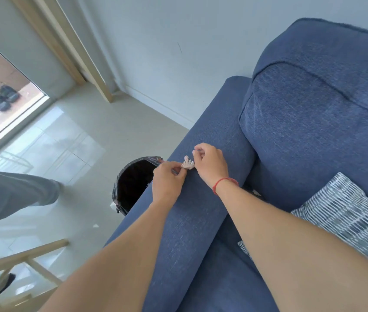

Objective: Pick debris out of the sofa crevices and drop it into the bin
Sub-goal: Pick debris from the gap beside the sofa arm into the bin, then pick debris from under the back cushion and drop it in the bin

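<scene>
A small crumpled pale-pink scrap (187, 164) is pinched between both hands above the blue sofa's armrest (201, 199). My left hand (168, 181) grips the scrap's left end with thumb and fingertips. My right hand (210, 164), a red string on its wrist, touches the scrap's right side with curled fingers. The bin (131, 183), lined with a black bag and dark inside, stands on the floor just left of the armrest, partly hidden by it and by my left hand. Another white scrap (256, 192) shows in the crevice between armrest and seat.
A striped blue-white cushion (345, 217) lies on the seat at right. Small white scraps (96, 225) lie on the tiled floor by the bin. A light wooden frame (32, 264) is at lower left. A grey trouser leg (9, 194) is at left.
</scene>
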`<state>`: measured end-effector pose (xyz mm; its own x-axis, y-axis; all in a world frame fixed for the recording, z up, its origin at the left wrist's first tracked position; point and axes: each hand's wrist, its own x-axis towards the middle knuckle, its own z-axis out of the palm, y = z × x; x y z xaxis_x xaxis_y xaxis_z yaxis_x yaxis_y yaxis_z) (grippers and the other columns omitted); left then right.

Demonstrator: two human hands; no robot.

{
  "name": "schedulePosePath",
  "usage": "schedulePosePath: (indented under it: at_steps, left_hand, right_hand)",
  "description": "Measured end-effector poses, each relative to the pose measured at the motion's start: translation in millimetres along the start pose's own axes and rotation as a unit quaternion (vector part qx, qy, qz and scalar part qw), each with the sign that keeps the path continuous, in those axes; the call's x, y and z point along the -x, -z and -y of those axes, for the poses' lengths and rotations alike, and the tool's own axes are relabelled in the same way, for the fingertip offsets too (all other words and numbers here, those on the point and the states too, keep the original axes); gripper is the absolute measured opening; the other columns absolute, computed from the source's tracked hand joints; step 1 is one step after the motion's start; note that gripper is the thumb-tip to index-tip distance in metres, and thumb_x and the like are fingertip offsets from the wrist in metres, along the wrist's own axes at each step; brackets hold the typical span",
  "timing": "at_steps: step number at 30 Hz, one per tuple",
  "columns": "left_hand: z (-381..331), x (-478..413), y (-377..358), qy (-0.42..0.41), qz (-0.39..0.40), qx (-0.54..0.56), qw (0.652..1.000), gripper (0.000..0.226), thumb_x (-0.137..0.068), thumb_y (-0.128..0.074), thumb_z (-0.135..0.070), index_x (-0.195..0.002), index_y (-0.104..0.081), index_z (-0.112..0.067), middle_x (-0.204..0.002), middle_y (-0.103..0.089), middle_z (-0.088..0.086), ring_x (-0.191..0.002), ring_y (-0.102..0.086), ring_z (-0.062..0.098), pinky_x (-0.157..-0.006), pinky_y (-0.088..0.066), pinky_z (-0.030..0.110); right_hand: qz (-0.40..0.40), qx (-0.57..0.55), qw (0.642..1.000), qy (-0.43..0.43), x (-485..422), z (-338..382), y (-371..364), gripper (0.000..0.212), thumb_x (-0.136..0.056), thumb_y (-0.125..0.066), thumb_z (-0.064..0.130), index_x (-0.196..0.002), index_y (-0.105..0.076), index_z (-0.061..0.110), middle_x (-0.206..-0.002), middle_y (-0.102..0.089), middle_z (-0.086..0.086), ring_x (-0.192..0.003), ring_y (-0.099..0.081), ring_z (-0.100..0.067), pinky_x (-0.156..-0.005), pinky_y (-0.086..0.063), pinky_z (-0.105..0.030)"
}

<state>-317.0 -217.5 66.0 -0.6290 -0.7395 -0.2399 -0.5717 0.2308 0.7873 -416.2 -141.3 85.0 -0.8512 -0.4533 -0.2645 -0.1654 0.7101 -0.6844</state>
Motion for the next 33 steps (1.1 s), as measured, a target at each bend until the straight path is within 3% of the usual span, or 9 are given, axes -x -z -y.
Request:
schedulePosePath:
  at_steps: [4,7,13,16,19,21,25,30,33]
  left_hand:
    - [31.0,-20.0,31.1,0.082,-0.028,-0.035,0.996,0.013,-0.084,-0.062,-0.028,-0.081,-0.07,-0.018,-0.078,-0.069,-0.006,-0.07,-0.063,0.016,-0.064,-0.049,0.029]
    - [60.9,-34.9,54.3,0.155,-0.04,-0.054,0.986,0.013,-0.084,-0.062,-0.029,-0.073,-0.066,-0.021,-0.074,-0.066,-0.006,-0.076,-0.063,0.021,-0.068,-0.048,0.029]
    - [101.5,-67.0,76.7,0.22,-0.009,-0.086,0.972,0.039,-0.085,-0.063,-0.022,-0.052,-0.043,-0.028,-0.057,-0.046,-0.006,-0.067,-0.049,0.024,-0.066,-0.043,0.028]
    - [105.2,-70.6,77.7,0.212,0.024,-0.101,0.972,0.01,-0.087,-0.063,-0.026,-0.092,-0.07,-0.02,-0.07,-0.054,-0.004,-0.079,-0.056,0.023,-0.077,-0.049,0.03]
    - [95.0,-61.6,71.1,0.17,0.058,-0.114,0.977,0.037,-0.089,-0.059,-0.031,-0.122,-0.064,-0.013,-0.092,-0.069,0.002,-0.081,-0.057,0.016,-0.079,-0.045,0.026]
    - [79.8,-51.2,62.8,0.142,0.086,-0.114,0.979,0.035,-0.091,-0.054,-0.032,-0.112,-0.066,-0.007,-0.101,-0.072,0.01,-0.086,-0.064,0.026,-0.075,-0.047,0.03]
    - [47.0,-26.6,38.1,0.095,0.127,-0.086,0.984,0.036,-0.095,-0.042,-0.029,-0.07,-0.058,-0.009,-0.072,-0.063,0.013,-0.077,-0.055,0.039,-0.062,-0.046,0.037]
    - [16.3,3.7,15.2,0.078,0.112,-0.143,0.98,0.039,-0.098,-0.037,-0.033,-0.122,-0.055,-0.008,-0.121,-0.062,0.017,-0.114,-0.056,0.035,-0.096,-0.047,0.046]
    - [-7.8,24.3,-7.6,0.061,0.114,-0.215,0.968,0.056,-0.098,-0.037,-0.04,-0.146,-0.032,-0.012,-0.151,-0.033,0.015,-0.139,-0.031,0.032,-0.112,-0.031,0.047]
  right_hand:
    - [0.022,0.169,0.982,0.076,0.8,9.1,-33.8,0.036,-0.098,-0.046,0.028,-0.13,-0.057,0.016,-0.15,-0.044,-0.007,-0.142,-0.034,-0.023,-0.12,-0.015,-0.044]
    - [0.04,0.265,0.96,0.079,6.7,2.8,-60.4,0.046,-0.099,-0.037,0.037,-0.143,-0.045,0.023,-0.162,-0.023,-0.003,-0.152,-0.009,-0.026,-0.121,0.002,-0.052]
    - [-0.058,0.309,0.944,0.103,6.7,-6.7,-83.2,0.048,-0.096,-0.032,0.04,-0.137,-0.054,0.026,-0.154,-0.041,0.006,-0.149,-0.021,-0.029,-0.118,-0.001,-0.055]
    - [-0.061,0.312,0.943,0.098,6.0,-7.7,-86.6,0.047,-0.096,-0.034,0.039,-0.135,-0.056,0.026,-0.152,-0.043,0.007,-0.148,-0.023,-0.028,-0.118,-0.002,-0.054]
    - [-0.043,0.314,0.944,0.09,7.2,-5.3,-83.6,0.048,-0.097,-0.032,0.04,-0.139,-0.052,0.027,-0.155,-0.039,0.007,-0.15,-0.018,-0.028,-0.119,0.0,-0.055]
    - [-0.02,0.318,0.944,0.086,6.8,-3.1,-80.3,0.05,-0.098,-0.029,0.04,-0.143,-0.046,0.027,-0.158,-0.033,0.007,-0.151,-0.013,-0.027,-0.119,0.003,-0.055]
    - [0.034,0.302,0.947,0.1,10.4,-8.5,-64.6,0.054,-0.101,-0.027,0.038,-0.152,-0.03,0.02,-0.164,-0.015,0.002,-0.153,-0.004,-0.022,-0.12,0.007,-0.049]
    - [0.016,0.255,0.966,0.045,38.7,-42.2,-11.0,0.055,-0.102,-0.029,0.036,-0.154,-0.021,0.018,-0.165,-0.008,-0.001,-0.153,-0.003,-0.018,-0.121,0.004,-0.05]
    - [-0.021,0.225,0.974,-0.025,59.5,-68.8,29.9,0.056,-0.102,-0.029,0.037,-0.153,-0.021,0.016,-0.164,-0.009,-0.004,-0.153,-0.005,-0.021,-0.121,0.001,-0.051]
